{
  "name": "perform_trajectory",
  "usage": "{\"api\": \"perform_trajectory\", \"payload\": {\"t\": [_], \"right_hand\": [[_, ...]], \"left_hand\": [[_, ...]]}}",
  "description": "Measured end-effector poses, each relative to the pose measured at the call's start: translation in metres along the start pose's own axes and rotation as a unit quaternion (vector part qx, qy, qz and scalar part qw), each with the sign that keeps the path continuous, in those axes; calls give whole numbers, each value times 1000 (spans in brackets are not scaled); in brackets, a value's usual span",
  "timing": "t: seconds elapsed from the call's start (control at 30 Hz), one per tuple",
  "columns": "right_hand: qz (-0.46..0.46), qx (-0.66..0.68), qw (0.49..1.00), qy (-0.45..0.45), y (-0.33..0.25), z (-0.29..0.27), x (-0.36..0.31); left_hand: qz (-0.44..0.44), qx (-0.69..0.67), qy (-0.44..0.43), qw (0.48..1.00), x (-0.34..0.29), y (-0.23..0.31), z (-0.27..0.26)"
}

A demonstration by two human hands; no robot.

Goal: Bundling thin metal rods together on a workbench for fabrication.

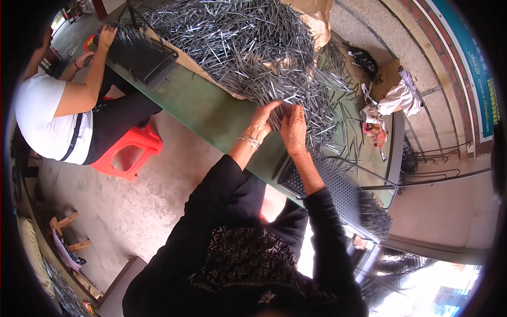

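Observation:
A large heap of thin grey sticks, shiny like metal or plastic, covers much of the green-topped table. At the heap's near edge my two hands work close together. Bracelets circle the wrist of my left hand, whose thumb and fingers are closed around a few of the sticks. Beside it, the fingers of my right hand are curled in and pressed together; what they hold is hidden. Under my right forearm lies a black perforated tray, with a dense row of upright sticks at its far right end.
To the left a person in a white shirt sits on a red plastic stool, handling another black tray of sticks. Brown paper lies under the heap. A crumpled white cloth and a cardboard box sit at the table's right.

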State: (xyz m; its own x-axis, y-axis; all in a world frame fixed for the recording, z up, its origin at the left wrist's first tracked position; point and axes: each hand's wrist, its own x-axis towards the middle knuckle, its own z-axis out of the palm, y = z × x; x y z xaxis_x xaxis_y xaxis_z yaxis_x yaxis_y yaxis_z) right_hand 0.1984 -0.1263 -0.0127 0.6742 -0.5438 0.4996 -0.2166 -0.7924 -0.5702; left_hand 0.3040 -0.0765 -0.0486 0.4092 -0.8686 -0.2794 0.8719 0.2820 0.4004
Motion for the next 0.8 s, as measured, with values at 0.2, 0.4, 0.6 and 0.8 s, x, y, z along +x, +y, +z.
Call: {"api": "perform_trajectory", "payload": {"t": [0.2, 0.4, 0.6, 0.8], "right_hand": [[131, -25, 981, -141, -6, -16, -1], [129, 330, 934, -42, -49, -13, 5], [181, 268, 946, -4, -25, 17, -25], [164, 271, 948, 38, -44, 7, -18]], "left_hand": [[60, 90, 59, 992, -11, 4, 1], [317, 333, -39, 887, -24, -13, 5], [319, 545, -5, 775, -52, -28, -11], [240, 584, 17, 776, -57, -16, -9]]}}
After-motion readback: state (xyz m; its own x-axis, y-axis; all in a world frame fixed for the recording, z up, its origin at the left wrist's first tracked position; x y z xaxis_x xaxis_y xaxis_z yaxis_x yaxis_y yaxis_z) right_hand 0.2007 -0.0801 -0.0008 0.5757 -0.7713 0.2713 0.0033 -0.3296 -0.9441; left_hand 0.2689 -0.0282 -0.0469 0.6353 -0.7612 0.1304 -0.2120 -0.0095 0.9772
